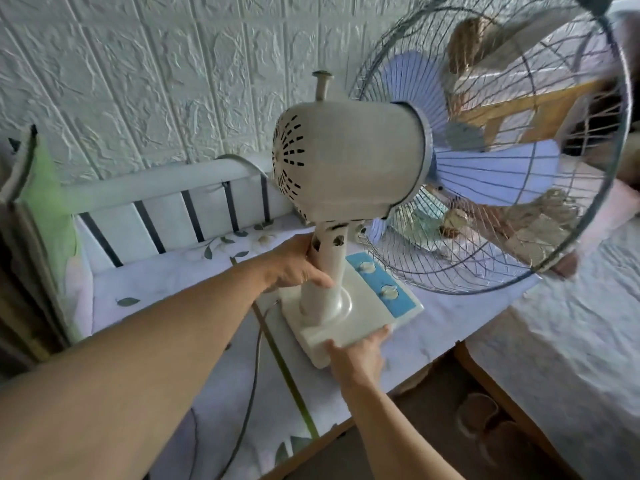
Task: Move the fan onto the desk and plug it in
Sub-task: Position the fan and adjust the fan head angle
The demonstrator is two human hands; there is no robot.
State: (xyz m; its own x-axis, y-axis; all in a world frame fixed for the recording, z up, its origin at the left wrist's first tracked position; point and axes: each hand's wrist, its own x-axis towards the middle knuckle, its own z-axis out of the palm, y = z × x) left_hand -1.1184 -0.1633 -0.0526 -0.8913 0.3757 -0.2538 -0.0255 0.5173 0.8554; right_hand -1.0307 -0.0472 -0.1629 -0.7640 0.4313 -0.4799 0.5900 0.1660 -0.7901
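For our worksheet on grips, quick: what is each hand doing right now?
Left hand: closed around the fan's neck.
Right hand: fingers gripping the near edge of the fan's base.

White embossed brick-pattern wall panel fills the background, a white padded crib rail runs beneath it, a leaf-print bedsheet lies below, and brown slippers sit on the floor.

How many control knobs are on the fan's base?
2, both on the blue panel of the base: one knob nearer the cage, one knob nearer the front edge. None seem hidden.
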